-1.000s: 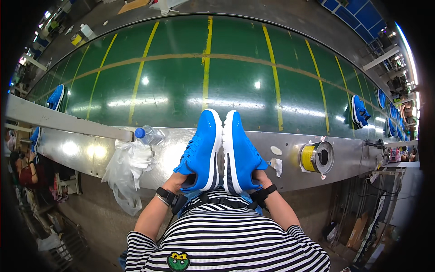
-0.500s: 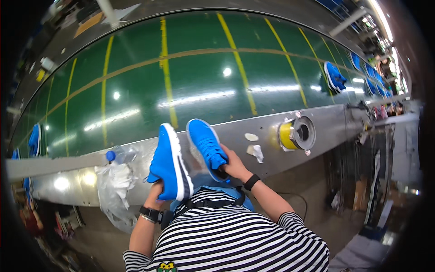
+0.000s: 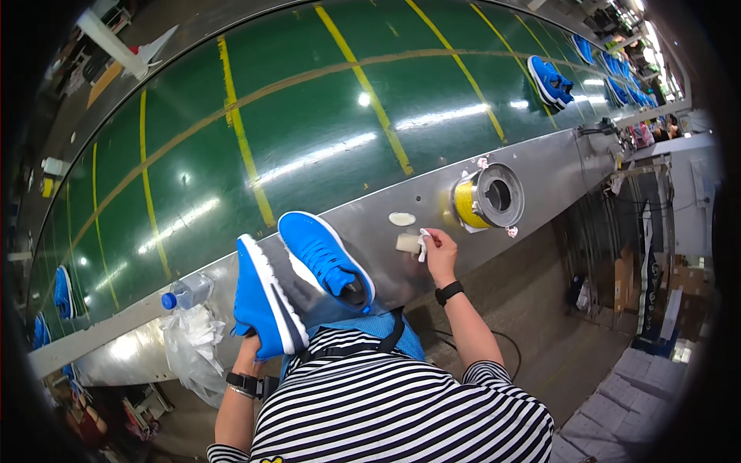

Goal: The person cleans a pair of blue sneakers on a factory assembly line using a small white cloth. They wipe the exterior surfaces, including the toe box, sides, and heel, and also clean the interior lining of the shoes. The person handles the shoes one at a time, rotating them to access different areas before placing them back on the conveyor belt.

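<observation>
While the left hand grips a blue shoe, right fingers pinch a white wipe.

Brown cardboard cartons stand on the floor at the right, beneath the metal ledge — flat-sided, partly shadowed. Pale grey boxes are stacked at the lower right corner (their labels too small to tell).

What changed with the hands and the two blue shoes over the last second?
The right hand let go of its blue sneaker, which now lies on the grey metal ledge, and reached right to a small white scrap near the yellow tape roll. The left hand still holds the other blue sneaker. The plastic bottle and clear bag stayed put.
</observation>
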`<state>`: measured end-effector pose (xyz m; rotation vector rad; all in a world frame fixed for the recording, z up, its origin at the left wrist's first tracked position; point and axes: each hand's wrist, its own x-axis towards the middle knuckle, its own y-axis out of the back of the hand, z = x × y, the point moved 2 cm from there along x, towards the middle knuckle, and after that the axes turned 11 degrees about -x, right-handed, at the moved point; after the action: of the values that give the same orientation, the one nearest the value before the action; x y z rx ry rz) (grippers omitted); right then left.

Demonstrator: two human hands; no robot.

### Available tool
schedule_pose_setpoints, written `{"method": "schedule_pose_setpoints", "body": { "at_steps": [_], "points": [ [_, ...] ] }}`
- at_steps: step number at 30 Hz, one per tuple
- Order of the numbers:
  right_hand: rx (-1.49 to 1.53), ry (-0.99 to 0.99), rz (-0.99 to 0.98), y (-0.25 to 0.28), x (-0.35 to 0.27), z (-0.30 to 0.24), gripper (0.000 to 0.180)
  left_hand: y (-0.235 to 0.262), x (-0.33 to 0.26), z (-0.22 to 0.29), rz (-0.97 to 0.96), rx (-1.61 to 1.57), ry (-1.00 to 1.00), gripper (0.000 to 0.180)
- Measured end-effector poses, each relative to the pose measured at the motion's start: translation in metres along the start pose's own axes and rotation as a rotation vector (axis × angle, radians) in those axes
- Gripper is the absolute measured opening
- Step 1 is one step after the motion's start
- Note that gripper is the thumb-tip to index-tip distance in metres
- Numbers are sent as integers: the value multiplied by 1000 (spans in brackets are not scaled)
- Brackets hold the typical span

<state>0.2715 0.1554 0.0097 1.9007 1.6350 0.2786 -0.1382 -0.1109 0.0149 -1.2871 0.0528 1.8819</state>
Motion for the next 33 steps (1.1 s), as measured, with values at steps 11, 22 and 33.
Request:
{"method": "schedule_pose_setpoints", "body": {
  "at_steps": [11,22,33],
  "points": [
    [734,-71,-108,105,15,-66,16,-20,-16,9,-122,146,-134,32],
    [-523,279,322,165,103,-49,16,-57,-41,30,-3,4,6,42],
    [-884,253,240,160,111,-57,12,-43,-37,27,167,104,-70,32]
  ]
}}
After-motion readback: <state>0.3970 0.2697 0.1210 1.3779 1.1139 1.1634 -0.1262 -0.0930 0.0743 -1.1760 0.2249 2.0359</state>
